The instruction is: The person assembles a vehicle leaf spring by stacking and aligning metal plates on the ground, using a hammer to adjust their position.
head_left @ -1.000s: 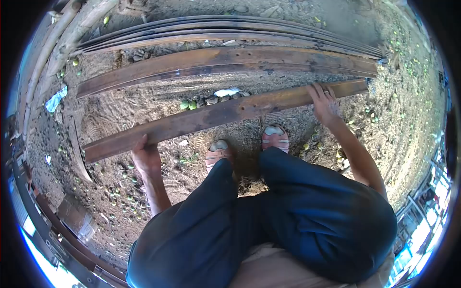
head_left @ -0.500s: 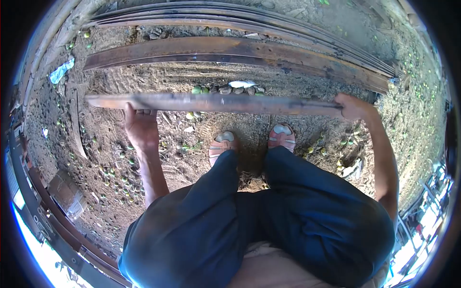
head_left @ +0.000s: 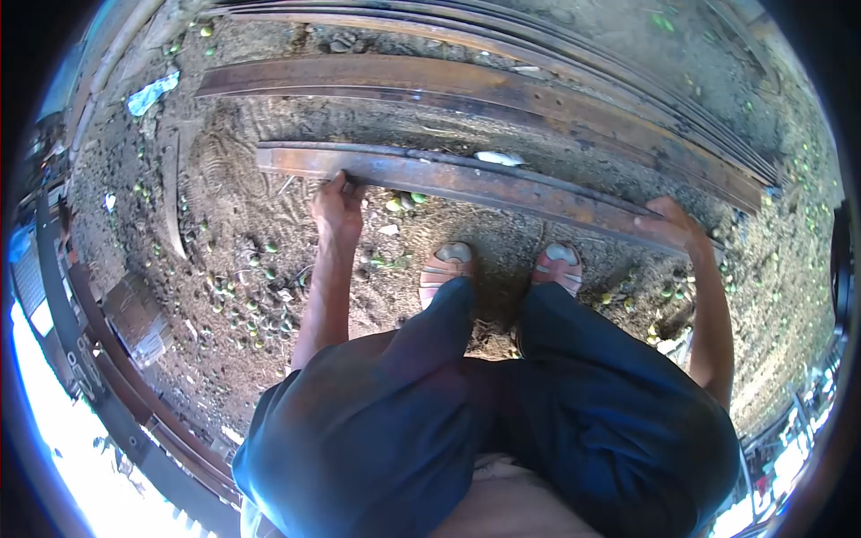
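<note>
A person stands bent forward over bare dirt, looking down past dark blue trousers and two pink sandals [head_left: 448,269]. Both hands grip a long rusty bar [head_left: 466,179], which runs crosswise just beyond the toes, from ten o'clock to three o'clock. The left hand [head_left: 336,204] holds it near the ten o'clock end, fingers curled tight around the near edge. The right hand [head_left: 673,224] is closed over the bar towards the three o'clock end, fingers clamped on it. Farther out, at twelve o'clock, lies a second rusty beam [head_left: 448,85], with a stack of thin strips [head_left: 556,49] beyond. Small green fruits [head_left: 242,314] dot the ground at eight o'clock.
</note>
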`<state>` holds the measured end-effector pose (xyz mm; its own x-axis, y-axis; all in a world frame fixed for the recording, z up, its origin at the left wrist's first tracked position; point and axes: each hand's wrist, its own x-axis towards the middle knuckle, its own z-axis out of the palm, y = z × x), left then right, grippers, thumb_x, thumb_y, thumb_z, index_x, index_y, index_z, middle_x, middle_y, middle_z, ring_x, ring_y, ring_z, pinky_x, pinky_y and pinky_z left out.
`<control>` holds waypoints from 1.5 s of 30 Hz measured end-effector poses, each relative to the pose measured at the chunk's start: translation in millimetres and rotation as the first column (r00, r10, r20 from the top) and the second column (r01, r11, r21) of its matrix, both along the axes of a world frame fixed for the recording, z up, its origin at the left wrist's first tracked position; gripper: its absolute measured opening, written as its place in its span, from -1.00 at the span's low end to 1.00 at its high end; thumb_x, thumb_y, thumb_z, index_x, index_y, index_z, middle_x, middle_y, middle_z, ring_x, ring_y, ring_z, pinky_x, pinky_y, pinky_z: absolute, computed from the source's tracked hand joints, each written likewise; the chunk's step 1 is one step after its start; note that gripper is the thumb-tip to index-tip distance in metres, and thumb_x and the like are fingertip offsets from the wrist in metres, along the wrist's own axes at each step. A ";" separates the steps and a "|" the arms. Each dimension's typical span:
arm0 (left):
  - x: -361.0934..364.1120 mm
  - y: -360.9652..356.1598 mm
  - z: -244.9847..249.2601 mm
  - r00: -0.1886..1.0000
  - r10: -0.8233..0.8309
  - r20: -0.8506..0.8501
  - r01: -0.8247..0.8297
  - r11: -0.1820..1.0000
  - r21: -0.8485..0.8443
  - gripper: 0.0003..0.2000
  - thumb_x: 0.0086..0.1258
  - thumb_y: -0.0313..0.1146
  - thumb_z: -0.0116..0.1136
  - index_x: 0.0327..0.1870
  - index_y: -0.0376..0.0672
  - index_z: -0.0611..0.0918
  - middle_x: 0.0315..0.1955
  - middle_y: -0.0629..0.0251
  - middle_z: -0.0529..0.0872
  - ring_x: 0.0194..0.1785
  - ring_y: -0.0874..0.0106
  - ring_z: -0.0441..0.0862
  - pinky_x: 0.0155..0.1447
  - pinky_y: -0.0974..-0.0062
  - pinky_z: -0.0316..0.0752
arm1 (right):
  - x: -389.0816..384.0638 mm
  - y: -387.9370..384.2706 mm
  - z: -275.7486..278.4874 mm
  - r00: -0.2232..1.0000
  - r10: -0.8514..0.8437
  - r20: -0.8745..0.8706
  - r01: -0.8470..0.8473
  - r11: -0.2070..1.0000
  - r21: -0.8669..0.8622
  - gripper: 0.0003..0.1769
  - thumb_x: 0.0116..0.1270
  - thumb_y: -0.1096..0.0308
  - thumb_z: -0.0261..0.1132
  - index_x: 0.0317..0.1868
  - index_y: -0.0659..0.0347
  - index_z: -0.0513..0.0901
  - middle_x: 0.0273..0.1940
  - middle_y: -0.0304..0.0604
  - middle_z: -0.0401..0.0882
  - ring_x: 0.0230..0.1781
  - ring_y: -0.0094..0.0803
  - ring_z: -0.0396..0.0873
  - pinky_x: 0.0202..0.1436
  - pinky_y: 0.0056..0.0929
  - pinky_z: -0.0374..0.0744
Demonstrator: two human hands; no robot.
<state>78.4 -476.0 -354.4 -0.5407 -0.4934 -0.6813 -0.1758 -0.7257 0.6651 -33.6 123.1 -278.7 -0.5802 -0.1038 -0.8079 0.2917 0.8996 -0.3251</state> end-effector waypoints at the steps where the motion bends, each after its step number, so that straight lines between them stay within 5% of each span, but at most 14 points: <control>1: -3.2 3.9 7.9 1.000 -0.007 0.018 0.007 1.000 0.008 -0.87 0.56 -0.50 0.01 0.01 -0.23 0.57 -0.15 0.20 0.69 -0.08 0.31 0.70 0.03 0.14 0.73 | 2.2 -1.2 0.5 0.996 -0.011 -0.087 0.008 1.000 -0.028 -0.34 0.09 -0.07 0.54 0.03 0.28 0.69 0.07 0.07 0.61 0.08 -0.09 0.57 0.14 -0.10 0.51; 5: -1.6 12.9 43.8 0.914 -0.338 0.227 0.354 0.935 -0.033 -0.83 0.61 -0.37 -0.04 -0.03 -0.24 0.58 -0.32 0.16 0.72 -0.33 0.34 0.76 -0.24 0.26 0.79 | -12.3 -21.3 15.0 0.975 0.209 -0.079 -0.216 0.971 -0.105 -0.51 0.21 -0.01 0.49 -0.20 0.33 0.69 -0.28 0.02 0.67 -0.18 -0.16 0.65 -0.10 -0.12 0.53; 7: -0.2 19.8 61.2 0.751 -0.543 0.377 0.602 0.797 -0.052 -0.77 0.59 -0.33 -0.02 -0.01 -0.31 0.60 -0.39 0.10 0.74 -0.42 0.36 0.76 -0.42 0.44 0.70 | -8.1 -45.7 23.5 0.956 0.148 -0.253 -0.173 0.982 -0.079 -0.53 0.31 0.00 0.44 -0.31 0.34 0.64 -0.50 0.01 0.58 -0.37 -0.11 0.64 -0.24 -0.13 0.51; 9: -2.3 28.2 76.6 0.539 -0.683 0.493 0.818 0.564 -0.115 -0.73 0.57 -0.32 0.04 0.00 -0.38 0.63 -0.38 0.08 0.76 -0.44 0.38 0.75 -0.43 0.45 0.67 | 3.1 -66.1 25.1 0.903 0.155 -0.401 -0.176 0.984 -0.016 -0.57 0.36 0.03 0.40 -0.30 0.33 0.64 -0.47 0.04 0.59 -0.38 -0.04 0.62 -0.26 -0.11 0.50; 12: -7.1 48.1 85.0 0.597 -0.597 0.536 0.800 0.390 -0.456 -0.80 0.46 -0.34 0.21 -0.09 -0.30 0.68 -0.51 0.19 0.73 -0.46 0.52 0.68 -0.34 0.45 0.61 | 21.7 -88.5 2.6 0.776 0.140 -0.615 -0.155 0.987 0.029 -0.62 0.46 0.09 0.30 -0.30 0.31 0.64 -0.44 0.10 0.59 -0.38 0.09 0.59 -0.26 -0.06 0.50; 14: -22.8 61.4 97.0 0.602 -0.537 0.591 0.724 0.055 -0.688 -0.80 0.42 -0.31 0.24 -0.16 -0.28 0.66 -0.48 0.07 0.75 -0.40 0.17 0.76 -0.21 0.23 0.65 | 30.5 -93.4 -13.3 0.721 0.115 -0.683 -0.143 0.990 0.016 -0.63 0.50 0.12 0.25 -0.31 0.30 0.64 -0.43 0.13 0.60 -0.37 0.16 0.58 -0.25 -0.02 0.50; 15: -31.4 68.3 102.6 0.611 -0.562 0.557 0.703 0.064 -0.708 -0.85 0.41 -0.40 0.26 -0.11 -0.27 0.66 -0.38 0.05 0.76 -0.28 0.28 0.77 -0.17 0.33 0.64 | 32.8 -91.0 -19.2 0.709 0.108 -0.696 -0.125 0.992 0.026 -0.63 0.52 0.14 0.22 -0.31 0.30 0.64 -0.43 0.15 0.60 -0.37 0.18 0.58 -0.25 0.01 0.50; 17: -46.9 71.2 101.2 0.611 -0.571 0.549 0.629 -0.071 -0.774 -0.87 0.41 -0.39 0.17 -0.21 -0.24 0.68 -0.35 0.02 0.77 -0.29 0.07 0.76 -0.17 0.19 0.68 | 33.1 -94.1 -23.4 0.696 0.101 -0.711 -0.112 0.993 0.031 -0.63 0.54 0.16 0.19 -0.32 0.30 0.64 -0.42 0.16 0.59 -0.36 0.20 0.58 -0.24 0.04 0.49; 20: -63.5 56.1 84.4 0.637 -0.573 0.516 0.549 -0.133 -0.825 -0.88 0.40 -0.43 0.13 -0.23 -0.23 0.69 -0.29 0.01 0.78 -0.29 0.09 0.75 -0.17 0.16 0.68 | 29.8 -94.2 -19.6 0.709 0.087 -0.700 -0.102 0.995 0.020 -0.61 0.55 0.16 0.19 -0.34 0.32 0.63 -0.43 0.19 0.58 -0.39 0.21 0.57 -0.27 0.04 0.48; 24: -74.0 39.4 58.0 0.702 -0.492 0.515 0.525 -0.130 -0.841 -0.89 0.37 -0.39 0.14 -0.26 -0.19 0.68 -0.33 0.09 0.76 -0.25 0.15 0.71 -0.02 0.06 0.58 | 27.8 -95.8 -14.7 0.730 0.090 -0.677 -0.098 0.995 0.026 -0.60 0.54 0.19 0.19 -0.37 0.35 0.62 -0.46 0.21 0.56 -0.44 0.21 0.56 -0.34 0.02 0.47; 26: -74.4 39.6 39.8 0.734 -0.342 0.586 0.438 -0.421 -0.794 -0.90 0.34 -0.36 0.14 -0.30 -0.15 0.66 -0.37 0.17 0.73 -0.16 0.19 0.67 0.09 0.15 0.42 | 30.1 -99.7 -16.4 0.736 0.060 -0.674 -0.088 0.996 -0.008 -0.60 0.54 0.20 0.19 -0.39 0.36 0.62 -0.47 0.21 0.56 -0.45 0.21 0.56 -0.36 0.02 0.46; 29: -73.2 37.4 32.7 0.749 -0.385 0.540 0.413 -0.366 -0.834 -0.91 0.31 -0.34 0.14 -0.33 -0.11 0.64 -0.38 0.22 0.72 -0.13 0.22 0.62 0.10 0.21 0.32 | 30.8 -96.0 -21.9 0.670 0.047 -0.741 -0.111 0.993 -0.038 -0.60 0.54 0.22 0.20 -0.40 0.37 0.61 -0.48 0.23 0.54 -0.45 0.22 0.55 -0.37 0.04 0.43; 39: -66.5 33.3 30.1 0.814 -0.312 0.491 0.413 -0.285 -0.865 -0.87 0.26 -0.30 0.21 -0.37 -0.15 0.64 -0.41 0.16 0.69 -0.12 0.20 0.61 0.15 0.18 0.33 | 32.3 -82.9 -36.4 0.738 0.050 -0.673 -0.086 0.996 -0.020 -0.54 0.57 0.16 0.17 -0.35 0.43 0.63 -0.46 0.29 0.54 -0.44 0.27 0.51 -0.36 0.07 0.37; 45: -64.4 31.2 33.2 0.735 -0.350 0.580 0.497 -0.303 -0.813 -0.86 0.25 -0.29 0.20 -0.34 -0.15 0.65 -0.38 0.20 0.73 -0.10 0.22 0.65 0.22 0.18 0.33 | 30.6 -84.1 -36.6 0.728 0.034 -0.685 -0.090 0.995 -0.046 -0.52 0.58 0.13 0.16 -0.33 0.44 0.64 -0.42 0.32 0.54 -0.41 0.30 0.51 -0.34 0.07 0.37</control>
